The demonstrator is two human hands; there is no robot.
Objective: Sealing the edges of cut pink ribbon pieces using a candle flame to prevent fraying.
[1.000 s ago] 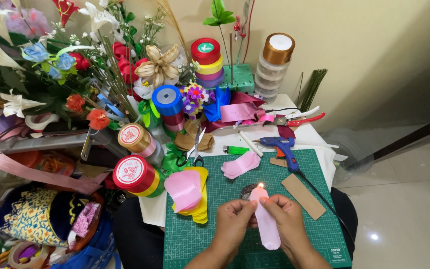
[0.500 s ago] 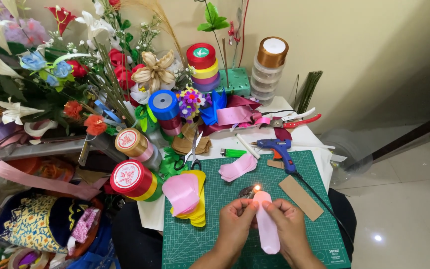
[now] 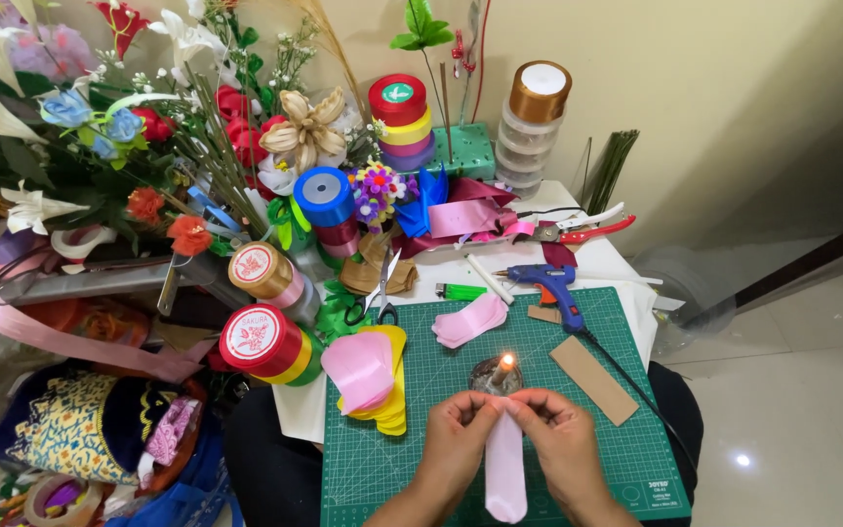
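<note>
My left hand (image 3: 459,436) and my right hand (image 3: 558,434) both pinch the top end of a pale pink ribbon strip (image 3: 505,468), which hangs down toward me. The ribbon's upper edge sits right beside the flame of a lit candle (image 3: 501,371) in a small dark holder on the green cutting mat (image 3: 626,449). A stack of pink and yellow cut ribbon petals (image 3: 368,376) lies just left of my hands.
A blue glue gun (image 3: 553,288), more pink petals (image 3: 470,319), a cardboard strip (image 3: 593,380), a green lighter (image 3: 461,291) and scissors (image 3: 378,293) lie on the mat's far side. Ribbon spools (image 3: 260,342) and artificial flowers (image 3: 129,137) crowd the left and back.
The view has shifted slightly. My hands have brought the ribbon's top end lower and closer to the candle flame.
</note>
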